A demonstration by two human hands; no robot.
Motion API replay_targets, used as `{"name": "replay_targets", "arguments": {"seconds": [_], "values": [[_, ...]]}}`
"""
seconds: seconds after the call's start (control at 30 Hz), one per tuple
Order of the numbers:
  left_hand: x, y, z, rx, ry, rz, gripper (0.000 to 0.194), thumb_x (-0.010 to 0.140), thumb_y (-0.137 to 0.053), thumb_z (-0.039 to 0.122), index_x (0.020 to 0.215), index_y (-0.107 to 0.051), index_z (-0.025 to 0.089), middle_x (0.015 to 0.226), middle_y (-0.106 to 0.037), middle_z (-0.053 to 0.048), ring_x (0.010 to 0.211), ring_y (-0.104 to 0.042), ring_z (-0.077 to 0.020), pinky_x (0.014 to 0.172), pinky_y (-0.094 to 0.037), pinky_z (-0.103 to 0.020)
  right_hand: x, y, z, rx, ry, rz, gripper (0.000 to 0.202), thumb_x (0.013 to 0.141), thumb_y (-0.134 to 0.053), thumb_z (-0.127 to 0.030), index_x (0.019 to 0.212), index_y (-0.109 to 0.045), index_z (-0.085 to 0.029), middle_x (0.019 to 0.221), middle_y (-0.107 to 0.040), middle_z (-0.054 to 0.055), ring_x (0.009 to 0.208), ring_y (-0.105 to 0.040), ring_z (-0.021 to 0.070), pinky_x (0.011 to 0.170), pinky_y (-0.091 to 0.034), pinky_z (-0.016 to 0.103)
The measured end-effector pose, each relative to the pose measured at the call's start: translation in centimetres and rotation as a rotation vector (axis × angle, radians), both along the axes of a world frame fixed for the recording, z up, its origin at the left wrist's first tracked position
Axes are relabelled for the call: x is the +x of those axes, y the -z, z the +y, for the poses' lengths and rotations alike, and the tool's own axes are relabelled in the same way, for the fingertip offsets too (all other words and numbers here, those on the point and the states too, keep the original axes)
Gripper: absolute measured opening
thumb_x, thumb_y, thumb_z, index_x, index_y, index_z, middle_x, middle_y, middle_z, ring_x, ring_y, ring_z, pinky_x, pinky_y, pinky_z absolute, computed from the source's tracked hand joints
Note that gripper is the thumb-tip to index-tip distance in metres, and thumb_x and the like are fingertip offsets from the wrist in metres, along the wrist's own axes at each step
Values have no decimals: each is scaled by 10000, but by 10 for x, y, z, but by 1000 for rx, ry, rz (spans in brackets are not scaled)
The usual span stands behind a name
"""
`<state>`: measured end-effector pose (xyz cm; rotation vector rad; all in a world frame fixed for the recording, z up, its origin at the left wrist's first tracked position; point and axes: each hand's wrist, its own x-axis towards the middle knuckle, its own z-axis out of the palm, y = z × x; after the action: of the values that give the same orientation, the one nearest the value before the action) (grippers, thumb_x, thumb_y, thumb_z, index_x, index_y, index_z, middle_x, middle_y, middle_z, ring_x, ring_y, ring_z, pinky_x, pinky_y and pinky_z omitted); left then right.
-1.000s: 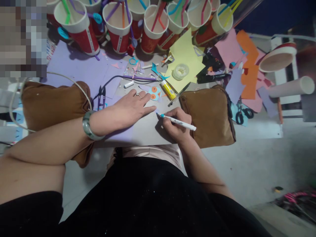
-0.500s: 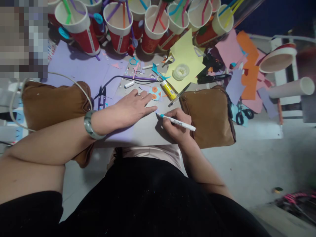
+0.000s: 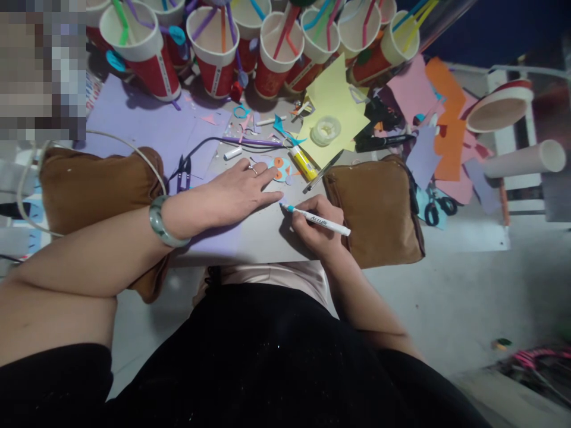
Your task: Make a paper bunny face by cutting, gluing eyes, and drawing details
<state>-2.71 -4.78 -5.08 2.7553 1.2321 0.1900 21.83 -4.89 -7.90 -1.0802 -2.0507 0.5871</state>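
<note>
My right hand (image 3: 317, 224) grips a white acrylic marker (image 3: 328, 224) with a teal collar, its tip down near the table. My left hand (image 3: 236, 193) lies flat with fingers spread, the index fingertip just beside the marker tip. A tiny purple paper piece (image 3: 282, 199) shows at that fingertip, mostly hidden. Just beyond the left fingers sits a light blue paper face (image 3: 281, 170) with orange round eyes and an orange beak. A yellow glue stick (image 3: 304, 164) and grey tweezers (image 3: 323, 172) lie to its right. A white marker cap (image 3: 232, 153) rests above my left hand.
Red-and-white paper cups (image 3: 214, 50) with coloured straws line the back. Brown cushions (image 3: 379, 211) flank the work spot. Paper scraps (image 3: 448, 119) and black-handled scissors (image 3: 439, 209) lie at right. Purple snips (image 3: 183, 172) and a cable (image 3: 209, 141) are at left.
The marker and my right hand have shifted very slightly to the left. My left hand stays flat in nearly the same place.
</note>
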Motion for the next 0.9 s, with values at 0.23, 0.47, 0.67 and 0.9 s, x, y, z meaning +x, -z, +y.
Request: {"name": "replay_targets", "arguments": {"seconds": [0.23,0.47,0.67,0.9], "values": [[1,-3,-5,33,6,17,324,1057,-494,201,1263,-740,248,1395,-654,-146,1261,-609,-305,1082,-421,-506,1,1,1,8,12,-47,103,833,-635,-261,751,-573,-260,634,-693,-40,499,-580,124,521,-484,261],[3,-5,-3,23,21,29,310,1063,-492,196,1249,-735,243,1379,-660,-142,1258,-605,-295,1078,-415,-495,1,0,1,44,-39,5,100,830,-642,-199,776,-580,-257,646,-696,-52,499,-591,118,517,-474,254],[1,-1,-2,15,7,-7,303,1050,-530,196,1265,-734,260,1410,-650,-139,1271,-604,-294,1094,-407,-498,0,-1,0,31,3,-23,98,833,-634,-232,761,-575,-260,637,-703,-44,497,-597,125,507,-479,263],[2,0,-2,3,-4,31,336,1066,-502,200,1309,-727,258,1422,-645,-136,1289,-596,-302,1108,-404,-505,0,-3,-1,7,43,23,90,830,-647,-220,765,-594,-252,638,-699,-36,496,-605,139,503,-480,269]]}}
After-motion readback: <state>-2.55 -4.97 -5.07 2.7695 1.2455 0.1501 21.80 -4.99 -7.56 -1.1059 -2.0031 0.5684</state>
